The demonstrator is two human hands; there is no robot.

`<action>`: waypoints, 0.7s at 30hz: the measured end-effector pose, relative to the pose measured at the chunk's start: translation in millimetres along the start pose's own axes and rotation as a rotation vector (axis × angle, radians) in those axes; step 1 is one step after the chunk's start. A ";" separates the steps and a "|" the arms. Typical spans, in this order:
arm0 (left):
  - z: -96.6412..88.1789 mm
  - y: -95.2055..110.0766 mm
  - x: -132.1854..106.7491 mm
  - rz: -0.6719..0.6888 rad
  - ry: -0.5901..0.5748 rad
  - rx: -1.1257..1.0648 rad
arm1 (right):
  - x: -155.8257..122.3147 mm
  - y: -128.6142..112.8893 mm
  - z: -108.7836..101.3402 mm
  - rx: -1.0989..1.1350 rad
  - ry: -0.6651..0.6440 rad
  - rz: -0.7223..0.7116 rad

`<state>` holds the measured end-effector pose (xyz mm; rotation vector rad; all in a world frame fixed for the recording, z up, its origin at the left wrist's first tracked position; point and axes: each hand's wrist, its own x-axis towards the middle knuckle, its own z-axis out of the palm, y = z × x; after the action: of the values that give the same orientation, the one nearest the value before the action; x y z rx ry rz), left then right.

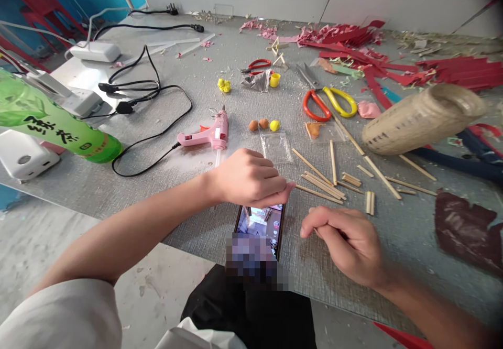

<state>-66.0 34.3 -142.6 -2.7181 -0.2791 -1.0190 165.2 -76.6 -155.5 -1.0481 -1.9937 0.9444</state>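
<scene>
My left hand is curled closed just above the top end of a phone with a lit screen. Its little finger points right, towards the wooden sticks; its palm side is hidden. To the right of the phone, my right hand is closed too, with the fingers bent in and the thumb against them. Whether either hand holds something small cannot be seen. Beyond the left hand lie a pink hot glue gun, a clear plastic bag, two brown balls and a yellow ball.
Scissors with red and yellow handles lie near a tan cylinder. Red paper strips cover the back right. On the left stand a green bottle, a white power adapter and black cables. A dark brown wrapper lies at right.
</scene>
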 end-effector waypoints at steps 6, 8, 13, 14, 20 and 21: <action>-0.1 0.2 0.8 -0.008 0.023 -0.022 | 0.2 0.7 -0.3 0.001 0.002 -0.007; -0.1 0.1 1.2 -0.009 0.024 -0.021 | 0.1 0.9 -0.2 0.000 0.000 -0.006; 0.8 -0.1 0.4 -0.008 0.018 -0.019 | 0.0 0.6 -0.3 -0.006 -0.011 -0.008; 0.9 -0.2 0.2 -0.007 0.017 -0.020 | 0.1 0.4 -0.3 -0.008 -0.010 -0.009; -0.8 -0.7 1.5 -0.008 0.024 -0.026 | 1.3 -1.5 -0.8 -0.010 -0.012 -0.015; -0.9 -0.6 1.6 -0.006 0.024 -0.025 | 1.6 -1.9 -0.9 -0.010 -0.013 -0.018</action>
<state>-65.5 34.8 -140.7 -2.7269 -0.2725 -1.0639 164.6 -75.8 -153.1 -1.0306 -2.0167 0.9353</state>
